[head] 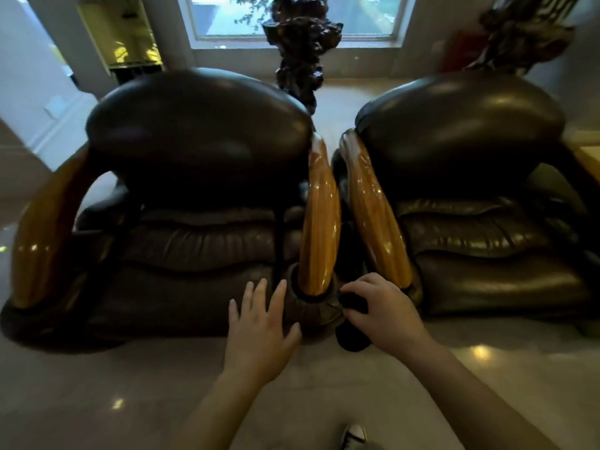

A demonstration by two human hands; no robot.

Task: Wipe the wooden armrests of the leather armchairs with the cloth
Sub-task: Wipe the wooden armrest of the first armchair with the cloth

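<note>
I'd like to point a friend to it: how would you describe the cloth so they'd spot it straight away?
Find the two dark leather armchairs side by side, then the narrow gap between their inner wooden armrests. At the near end of that gap the right hand grips a small bunched cloth. It is black and soft, unlike the glossy orange-brown wood beside it, and the open left hand holds nothing.

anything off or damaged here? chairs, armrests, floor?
Nothing stands out. Both leather armchairs sit upright side by side, the inner wooden armrests look intact and glossy, and the floor shows no spill. The right hand grips a dark cloth; the left hand is open.
</note>
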